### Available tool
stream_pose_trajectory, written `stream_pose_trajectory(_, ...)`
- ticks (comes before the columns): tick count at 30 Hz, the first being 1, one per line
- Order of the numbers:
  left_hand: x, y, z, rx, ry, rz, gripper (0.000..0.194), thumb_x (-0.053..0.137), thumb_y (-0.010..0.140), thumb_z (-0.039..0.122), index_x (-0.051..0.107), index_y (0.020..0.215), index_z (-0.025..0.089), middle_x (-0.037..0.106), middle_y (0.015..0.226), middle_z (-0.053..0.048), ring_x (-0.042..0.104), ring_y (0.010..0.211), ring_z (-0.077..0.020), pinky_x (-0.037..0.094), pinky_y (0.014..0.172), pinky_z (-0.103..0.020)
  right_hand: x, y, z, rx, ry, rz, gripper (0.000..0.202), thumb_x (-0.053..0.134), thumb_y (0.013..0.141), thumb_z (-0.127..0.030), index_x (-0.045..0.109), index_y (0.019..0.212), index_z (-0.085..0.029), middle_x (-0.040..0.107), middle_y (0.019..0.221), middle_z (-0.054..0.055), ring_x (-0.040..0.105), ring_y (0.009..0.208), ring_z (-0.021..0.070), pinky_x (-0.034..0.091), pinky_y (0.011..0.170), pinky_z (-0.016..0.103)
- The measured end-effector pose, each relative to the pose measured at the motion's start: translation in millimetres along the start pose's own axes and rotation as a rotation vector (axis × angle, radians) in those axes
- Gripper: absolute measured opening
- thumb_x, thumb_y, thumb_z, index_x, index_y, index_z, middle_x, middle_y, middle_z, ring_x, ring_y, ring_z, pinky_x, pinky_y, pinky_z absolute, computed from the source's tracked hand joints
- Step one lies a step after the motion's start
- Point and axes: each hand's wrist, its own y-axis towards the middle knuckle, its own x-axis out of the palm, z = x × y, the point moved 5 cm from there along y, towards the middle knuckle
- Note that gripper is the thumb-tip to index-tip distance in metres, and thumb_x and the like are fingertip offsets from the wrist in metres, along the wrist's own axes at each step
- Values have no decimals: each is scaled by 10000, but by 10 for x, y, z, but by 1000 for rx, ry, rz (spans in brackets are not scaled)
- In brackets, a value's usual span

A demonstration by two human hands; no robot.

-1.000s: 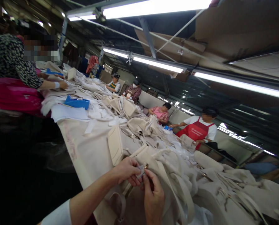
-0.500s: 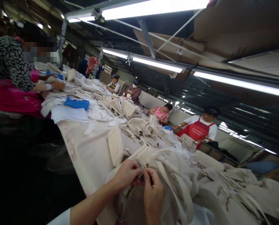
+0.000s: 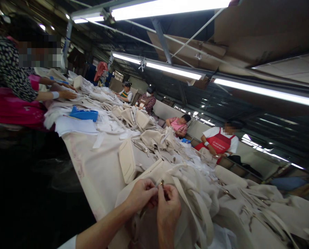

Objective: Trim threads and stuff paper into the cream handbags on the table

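Observation:
A beige handbag (image 3: 193,224) with long straps lies in front of me at the table's near side. My right hand (image 3: 169,205) is closed, with thumb and fingertips pinching a small gold metal fitting (image 3: 161,183) above the bag. Close beside it, my left hand (image 3: 143,196) is also closed, its thumb and fingers pressed together. Whatever lies between the left fingertips is hidden. One bag strap (image 3: 192,204) curves past the right hand on its right side.
Beige bags (image 3: 128,160) and white wrapping lie in heaps along the table (image 3: 97,166). A blue tape dispenser (image 3: 83,114) stands by white sheets (image 3: 75,126) at the left edge. A person (image 3: 11,76) leans in at left; several others sit across, one in a red apron (image 3: 218,141).
The right thumb has shifted up against the gold fitting, which shows more now. The left hand has barely moved. The person at left reaches slightly further right; the red-aproned person has drawn an arm in.

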Motion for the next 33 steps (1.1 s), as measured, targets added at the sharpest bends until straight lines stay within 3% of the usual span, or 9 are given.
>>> stream_pose_trajectory(6,-8,-36,-25,162,-75,75,305,689,701,445,528,703,186,610,567,8,586,493,-128,452,481,-219,49,58,108,128,167,-26,336,719,671,-495,631,789,-193,699,683,38,641,594,200,514,539,283)
stream_pose_trajectory(13,-11,-207,121,448,356,132,307,472,918,337,666,748,170,653,677,-31,581,619,-148,434,594,-240,66,42,59,223,275,-63,332,707,628,-470,619,787,-193,671,631,8,605,559,181,496,519,283)
stream_pose_trajectory(19,-21,-228,160,528,533,125,274,457,901,223,714,816,180,699,778,-61,608,734,-180,434,703,-265,63,51,36,190,239,-88,370,668,714,-523,625,851,-181,648,600,-4,558,507,159,448,490,274)
stream_pose_trajectory(23,-17,-234,134,566,569,137,247,462,873,216,695,802,177,693,805,-76,599,756,-192,437,719,-284,61,68,29,149,174,-50,405,703,698,-533,626,868,-173,690,670,36,640,605,199,500,562,290)
stream_pose_trajectory(26,-26,-227,107,438,385,92,195,534,857,323,621,757,181,670,740,-55,611,720,-187,466,678,-277,61,65,33,159,209,-55,362,701,673,-489,615,848,-184,694,668,36,665,617,207,521,568,288)
stream_pose_trajectory(30,-28,-167,54,25,-7,-27,402,602,778,586,518,820,196,680,726,-34,672,640,-192,515,559,-268,60,47,56,244,294,-83,392,706,645,-487,585,882,-199,674,590,5,647,532,201,499,488,276)
stream_pose_trajectory(33,-22,-81,74,-144,6,-90,536,581,740,688,584,820,158,703,706,-70,687,606,-197,528,531,-271,70,61,47,223,281,-89,395,701,663,-489,580,897,-194,690,610,16,661,553,209,503,491,277)
